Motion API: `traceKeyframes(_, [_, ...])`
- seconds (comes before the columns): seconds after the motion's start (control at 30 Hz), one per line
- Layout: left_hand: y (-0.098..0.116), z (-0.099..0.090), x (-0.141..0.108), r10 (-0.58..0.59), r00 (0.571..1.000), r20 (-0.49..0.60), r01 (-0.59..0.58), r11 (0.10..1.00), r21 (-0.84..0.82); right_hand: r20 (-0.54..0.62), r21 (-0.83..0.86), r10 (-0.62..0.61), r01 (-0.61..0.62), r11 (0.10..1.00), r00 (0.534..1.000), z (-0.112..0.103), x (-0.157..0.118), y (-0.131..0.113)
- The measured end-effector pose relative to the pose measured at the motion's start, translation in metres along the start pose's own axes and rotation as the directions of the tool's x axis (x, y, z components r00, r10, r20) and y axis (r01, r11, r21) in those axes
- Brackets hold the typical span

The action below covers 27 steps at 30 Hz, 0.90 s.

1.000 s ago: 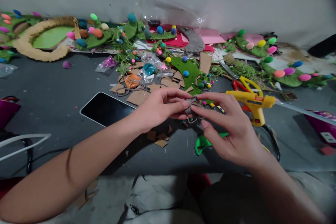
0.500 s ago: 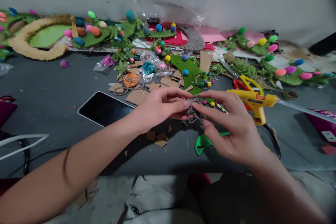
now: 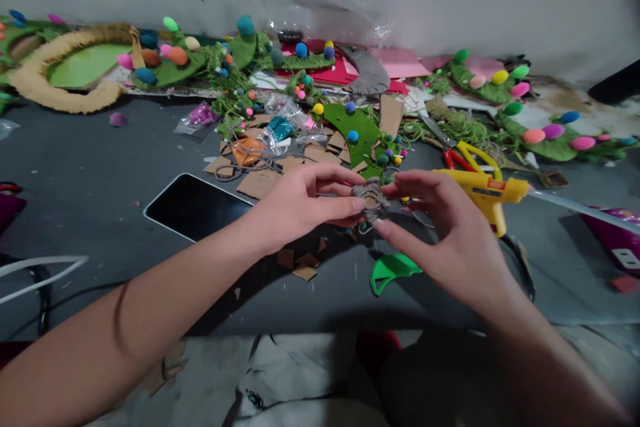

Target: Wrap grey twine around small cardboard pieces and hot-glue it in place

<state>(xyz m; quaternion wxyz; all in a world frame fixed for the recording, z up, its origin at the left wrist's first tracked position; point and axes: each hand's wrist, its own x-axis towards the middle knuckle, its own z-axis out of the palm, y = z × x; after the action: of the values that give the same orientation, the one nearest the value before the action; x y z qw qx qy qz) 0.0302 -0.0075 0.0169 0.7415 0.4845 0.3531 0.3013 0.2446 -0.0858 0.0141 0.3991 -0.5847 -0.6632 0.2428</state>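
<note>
Just above the table, my left hand (image 3: 300, 203) pinches a small grey yarn-wrapped piece (image 3: 371, 197) between thumb and fingers. Brown cardboard shows at its middle, and a loose strand hangs under it. On the piece's right side, my right hand (image 3: 445, 233) has its thumb at the lower edge and its index fingertip at the upper right edge. Its other fingers are spread behind. A green curved plastic piece (image 3: 393, 269) lies below the right hand. The yellow glue gun (image 3: 480, 187) lies beyond that hand, with a clear glue stick (image 3: 575, 202) in its back end.
A phone (image 3: 195, 207) lies left of the hands. Cardboard scraps (image 3: 260, 182), scissors (image 3: 457, 150) and bagged coloured material (image 3: 247, 150) clutter the middle. Green crescents with coloured balls (image 3: 545, 137), a beige yarn-wrapped ring (image 3: 35, 80) and a grey crescent (image 3: 370, 73) line the wall.
My right fingers have opened out from the grey piece and shifted to its edges, uncovering more of it and its cardboard middle. My left hand keeps its pinch. The view has shifted slightly.
</note>
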Motion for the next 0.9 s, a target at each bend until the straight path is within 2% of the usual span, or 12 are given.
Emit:
traceKeyframes(0.1, [0.002, 0.000, -0.001, -0.004, 1.000, -0.005, 0.004, 1.000, -0.008, 0.098, 0.063, 0.100, -0.107, 0.992, 0.990, 0.004, 0.000, 0.004])
traceKeyframes(0.2, [0.003, 0.000, -0.001, -0.008, 1.000, -0.025, 0.007, 1.000, -0.005, 0.108, 0.066, 0.125, -0.133, 0.989, 0.986, 0.002, 0.001, 0.004])
traceKeyframes(0.27, [0.003, 0.000, -0.001, -0.011, 0.999, -0.040, 0.011, 1.000, 0.011, 0.087, 0.025, 0.111, -0.114, 0.993, 0.990, -0.002, 0.003, 0.003])
traceKeyframes(0.43, [0.003, -0.001, 0.001, 0.000, 0.998, -0.069, 0.006, 0.996, 0.088, 0.047, -0.061, -0.030, 0.033, 0.998, 0.998, -0.009, 0.006, 0.002])
traceKeyframes(0.63, [-0.001, 0.000, 0.003, 0.053, 0.996, -0.072, -0.039, 0.982, 0.184, -0.001, -0.028, -0.017, 0.017, 0.999, 1.000, -0.007, 0.007, -0.004])
traceKeyframes(0.83, [-0.004, 0.001, 0.001, 0.054, 0.997, -0.047, -0.046, 0.985, 0.169, -0.033, -0.128, -0.030, 0.025, 0.991, 0.999, -0.004, 0.003, -0.008])
traceKeyframes(0.9, [-0.003, 0.002, -0.001, 0.032, 0.999, -0.040, -0.026, 0.987, 0.158, -0.036, -0.149, -0.068, 0.062, 0.987, 0.997, -0.002, 0.001, -0.007])
